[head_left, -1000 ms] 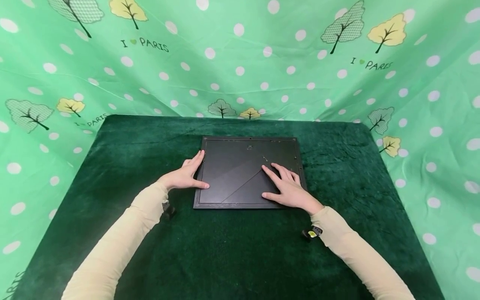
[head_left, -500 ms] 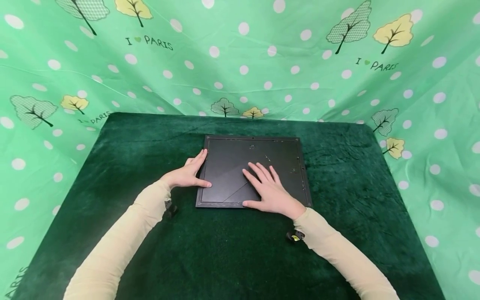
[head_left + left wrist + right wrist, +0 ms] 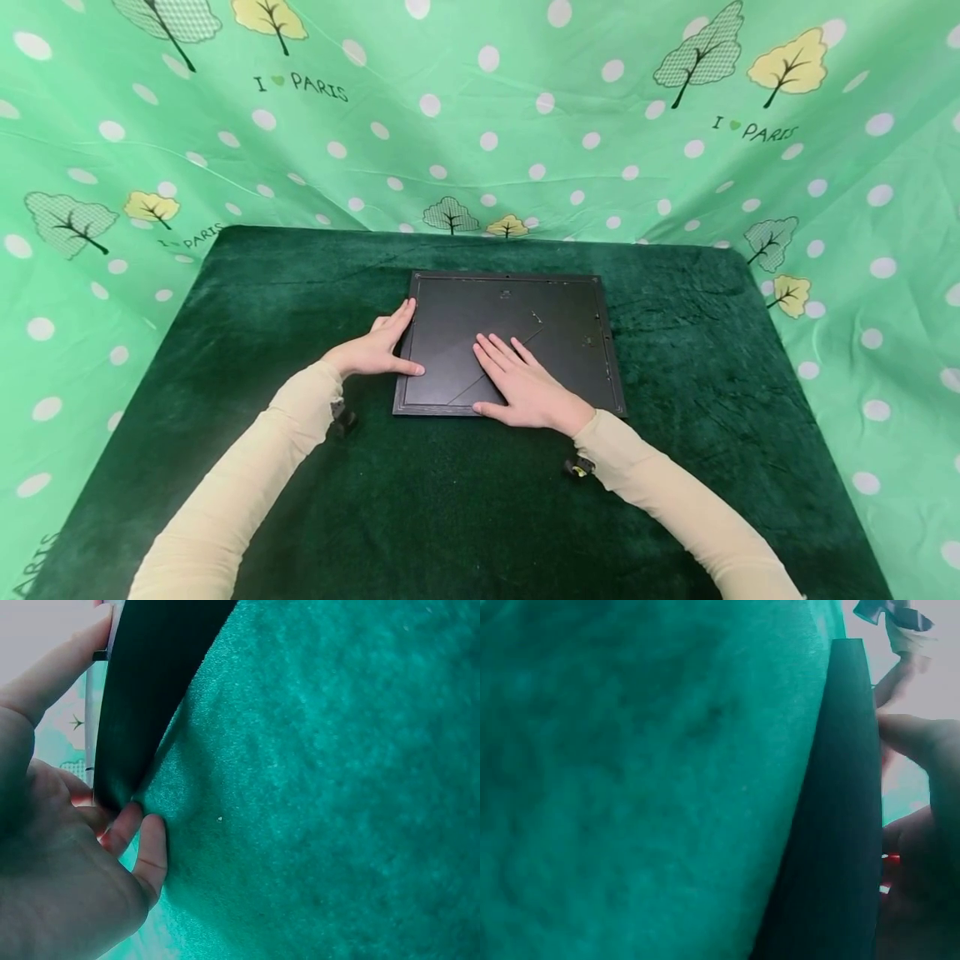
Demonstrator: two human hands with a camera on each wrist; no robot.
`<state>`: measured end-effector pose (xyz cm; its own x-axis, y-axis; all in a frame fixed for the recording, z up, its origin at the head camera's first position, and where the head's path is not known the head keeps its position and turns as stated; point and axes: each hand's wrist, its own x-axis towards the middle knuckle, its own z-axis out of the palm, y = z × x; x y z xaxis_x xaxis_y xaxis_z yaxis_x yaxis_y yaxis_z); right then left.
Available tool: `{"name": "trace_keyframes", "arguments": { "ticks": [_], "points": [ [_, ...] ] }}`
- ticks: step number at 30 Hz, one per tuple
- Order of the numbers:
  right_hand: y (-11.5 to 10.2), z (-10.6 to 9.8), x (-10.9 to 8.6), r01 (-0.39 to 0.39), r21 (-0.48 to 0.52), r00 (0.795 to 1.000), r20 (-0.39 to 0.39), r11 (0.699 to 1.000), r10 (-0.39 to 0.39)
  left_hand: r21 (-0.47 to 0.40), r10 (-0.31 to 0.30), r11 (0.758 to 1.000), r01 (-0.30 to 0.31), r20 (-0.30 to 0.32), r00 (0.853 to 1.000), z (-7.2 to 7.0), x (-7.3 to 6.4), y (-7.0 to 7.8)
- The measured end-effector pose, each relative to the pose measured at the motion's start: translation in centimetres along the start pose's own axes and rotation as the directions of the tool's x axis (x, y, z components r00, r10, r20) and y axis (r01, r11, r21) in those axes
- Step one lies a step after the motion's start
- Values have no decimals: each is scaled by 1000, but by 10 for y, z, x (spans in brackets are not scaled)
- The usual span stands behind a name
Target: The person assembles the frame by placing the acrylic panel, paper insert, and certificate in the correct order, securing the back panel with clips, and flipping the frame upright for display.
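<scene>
- Black frame: lay flat on the worktop, nearer its far edge.
- Left hand: touched the frame's left side, thumb spread from fingers.
- Right hand: rested atop, fingers straight, slightly spread.

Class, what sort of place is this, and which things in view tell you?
Probably a makeshift indoor recording booth: a tree-printed, polka-dot curtain hangs behind and beside a table covered with dark green cloth, and small wrist-worn devices are in view.

Head view evenly bright, sheen faint on the flat black rectangular frame; wrist views soft, glare beside the frame.
</scene>
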<state>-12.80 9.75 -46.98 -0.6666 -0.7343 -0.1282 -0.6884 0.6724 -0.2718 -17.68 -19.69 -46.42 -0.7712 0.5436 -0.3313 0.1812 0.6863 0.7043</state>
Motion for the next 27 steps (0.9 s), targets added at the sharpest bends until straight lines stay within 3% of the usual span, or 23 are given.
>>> {"name": "trace_keyframes", "arguments": {
  "ticks": [14, 27],
  "points": [
    [1, 11, 2, -54, -41, 999, -2, 998, 54, 16, -7, 1000, 7, -14, 1000, 3, 4, -2],
    [0, 6, 8, -86, 33, 989, 121, 996, 82, 5, -5, 1000, 5, -19, 1000, 2, 0, 0]
  ]
}}
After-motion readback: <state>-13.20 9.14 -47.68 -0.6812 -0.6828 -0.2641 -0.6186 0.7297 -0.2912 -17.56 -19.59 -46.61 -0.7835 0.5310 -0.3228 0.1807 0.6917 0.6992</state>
